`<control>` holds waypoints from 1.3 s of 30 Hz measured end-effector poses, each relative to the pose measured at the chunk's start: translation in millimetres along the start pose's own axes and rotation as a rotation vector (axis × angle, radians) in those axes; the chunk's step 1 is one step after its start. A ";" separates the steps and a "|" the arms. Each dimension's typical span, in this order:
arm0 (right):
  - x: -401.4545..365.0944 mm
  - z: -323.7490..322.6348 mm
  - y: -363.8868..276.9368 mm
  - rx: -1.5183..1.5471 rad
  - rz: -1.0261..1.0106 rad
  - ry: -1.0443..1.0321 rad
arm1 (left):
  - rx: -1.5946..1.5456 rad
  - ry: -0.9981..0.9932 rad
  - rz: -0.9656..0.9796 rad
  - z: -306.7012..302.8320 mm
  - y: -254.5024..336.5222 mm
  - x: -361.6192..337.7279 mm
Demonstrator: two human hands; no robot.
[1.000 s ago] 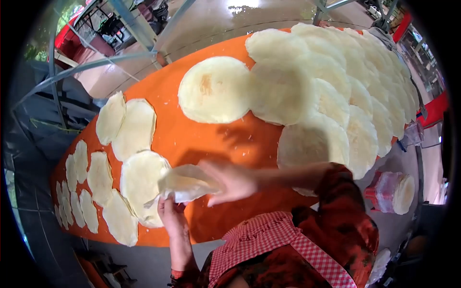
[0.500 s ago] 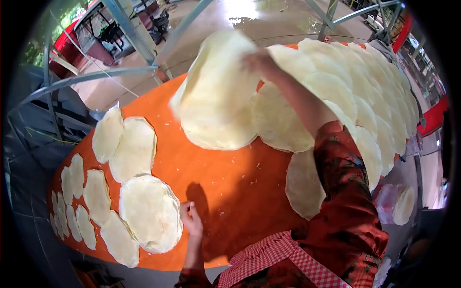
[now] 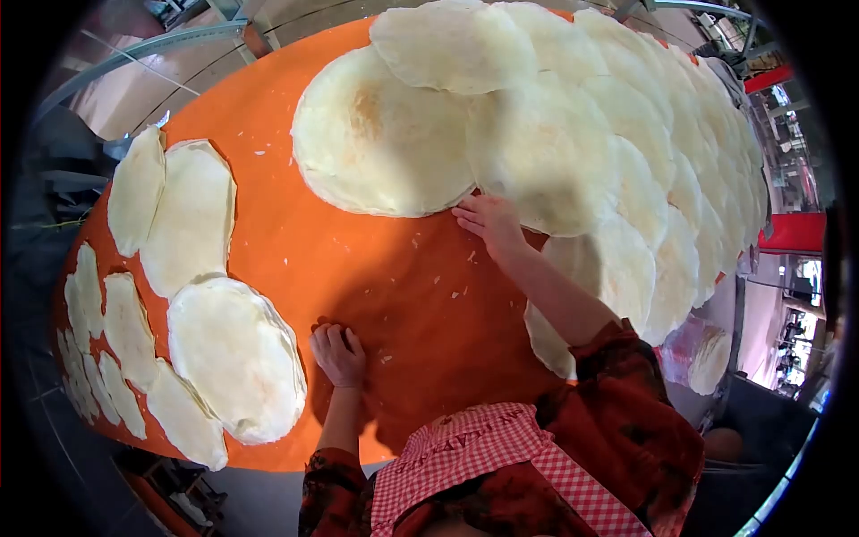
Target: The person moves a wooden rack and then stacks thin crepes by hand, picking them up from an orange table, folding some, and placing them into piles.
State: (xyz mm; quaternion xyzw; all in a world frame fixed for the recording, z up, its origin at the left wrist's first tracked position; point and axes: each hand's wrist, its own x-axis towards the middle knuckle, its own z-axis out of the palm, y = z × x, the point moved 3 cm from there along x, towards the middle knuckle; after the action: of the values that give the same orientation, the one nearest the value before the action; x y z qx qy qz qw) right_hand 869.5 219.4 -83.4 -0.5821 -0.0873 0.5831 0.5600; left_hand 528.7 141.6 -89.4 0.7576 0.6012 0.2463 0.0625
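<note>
Thin round flatbreads lie on an orange-covered table (image 3: pixel 268 179). My right hand (image 3: pixel 488 222) reaches forward with its fingers stretched out, at the near edge of a thick flatbread pile (image 3: pixel 358 143). No bread is held in it. Farther back, a single flatbread (image 3: pixel 447 45) overlaps that pile. My left hand (image 3: pixel 338 355) rests on the orange cover with its fingers curled in and nothing visible in them. Just left of it sits another stack of flatbreads (image 3: pixel 237 358), apart from the hand.
Overlapping flatbreads (image 3: pixel 653 134) cover the right side of the table. Smaller-looking piles (image 3: pixel 130 327) stand along the left end. A plastic-wrapped stack (image 3: pixel 698 358) is beyond the right edge. Metal bars (image 3: pixel 170 40) run past the far left edge. Crumbs dot the cover.
The flatbread swung by my right hand now lies flat at the back. That hand has let go and come nearer. My view has tilted down; my left hand stays low on the cover.
</note>
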 end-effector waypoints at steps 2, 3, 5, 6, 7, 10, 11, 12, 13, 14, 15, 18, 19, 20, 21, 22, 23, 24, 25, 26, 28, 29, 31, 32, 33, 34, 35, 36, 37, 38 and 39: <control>2.0 11.9 0.8 0.115 0.021 0.107 | 0.006 0.016 0.030 1.3 -2.3 1.2; 0.8 17.3 1.0 0.171 0.031 0.159 | -0.002 0.002 0.027 0.5 -3.1 1.6; -6.7 32.2 0.4 0.227 0.077 0.223 | -0.014 -0.018 0.012 -1.8 -2.4 1.4; -9.1 41.3 -0.8 0.252 0.099 0.250 | -0.011 -0.018 0.008 -3.1 -1.7 2.8; -5.3 47.4 0.5 0.278 0.137 0.261 | -0.008 -0.020 0.006 -4.7 -0.8 2.9; 34.7 61.3 5.5 0.231 0.119 0.275 | -0.022 -0.016 0.012 -5.6 -3.7 0.4; 53.3 69.2 7.4 0.129 0.029 0.267 | -0.022 -0.013 0.023 -7.0 -3.9 0.0; 53.5 85.0 -0.9 0.028 -0.063 0.263 | -0.023 -0.012 0.036 -8.9 -4.1 -1.6; 51.8 101.6 -10.6 -0.013 -0.141 0.218 | -0.063 -0.060 0.012 -10.0 -6.2 -2.1; 34.9 126.6 -28.5 -0.053 -0.218 0.175 | -0.099 -0.042 0.023 -11.1 -8.6 -2.8; 13.4 152.9 -52.5 -0.151 -0.336 0.183 | -0.137 -0.026 0.031 -11.1 -11.1 -4.9; 24.8 202.3 -125.5 -0.707 -0.982 0.201 | -0.398 -0.069 0.002 -23.9 -28.8 -7.0; -8.5 225.8 -151.7 -0.822 -0.993 0.120 | -0.611 -0.200 -0.098 -22.9 -39.8 -7.9; -61.4 258.2 -183.2 -0.942 -0.997 0.036 | -0.823 -0.337 -0.199 -20.1 -49.4 -10.5; -106.5 286.6 -201.3 -1.079 -1.071 -0.007 | -1.157 -0.261 -0.389 -19.6 -69.8 -11.7; -147.7 311.7 -214.1 -1.212 -1.137 -0.047 | -1.294 -0.157 -0.470 -40.0 -89.3 -10.8; -185.6 339.3 -219.3 -1.334 -1.184 -0.096 | -1.425 -0.050 -0.550 -70.7 -104.8 -8.0; -219.1 367.8 -215.1 -1.456 -1.222 -0.149 | -1.457 -0.008 -0.584 -136.9 -103.3 -1.5; -247.4 395.3 -202.7 -1.571 -1.250 -0.282 | -1.459 0.061 -0.479 -168.0 -118.1 -1.5; -276.3 419.0 -183.8 -1.683 -1.269 -0.417 | -1.662 0.069 -0.458 -189.3 -128.0 -4.9; -356.1 440.2 -108.3 -1.565 -1.233 -0.434 | -2.017 -0.091 -0.480 -220.2 -137.0 -16.2; -350.3 424.6 -62.6 -1.126 -1.072 -0.746 | -2.189 -0.165 -0.439 -230.7 -141.0 -23.9; -365.2 412.5 24.7 -0.895 -0.856 -1.093 | -2.385 -0.241 -0.469 -249.6 -145.4 -43.2; -385.3 414.8 68.8 -1.100 -0.849 -1.162 | -2.371 -0.228 -0.519 -253.2 -150.6 -56.3; -397.4 409.2 112.6 -1.309 -0.836 -1.227 | -2.343 -0.197 -0.553 -255.2 -159.5 -73.3; -387.1 387.7 162.2 -1.188 -1.092 -1.272 | -2.309 -0.177 -0.571 -255.7 -167.3 -87.5; -390.4 372.0 172.8 -1.118 -0.994 -1.221 | -2.274 -0.139 -0.583 -255.6 -175.9 -102.1; -373.3 354.9 175.3 -1.360 -0.697 -1.128 | -2.237 -0.096 -0.598 -255.7 -185.1 -115.4; -355.6 333.2 166.3 -1.572 -0.387 -1.013 | -2.197 -0.042 -0.601 -255.4 -193.2 -126.8; -319.3 289.3 158.7 -1.236 -0.282 -0.804 | -2.150 0.004 -0.602 -254.9 -201.9 -135.8; -260.8 244.3 159.3 -1.119 -0.445 -0.578 | -2.101 0.050 -0.604 -254.8 -211.0 -142.6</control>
State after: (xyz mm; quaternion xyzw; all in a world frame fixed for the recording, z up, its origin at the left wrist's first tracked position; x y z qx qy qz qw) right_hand 512.5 100.0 23.0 -0.5733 -0.6411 0.4531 0.2345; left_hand 206.6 12.8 7.6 0.1425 0.2534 0.6263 0.7233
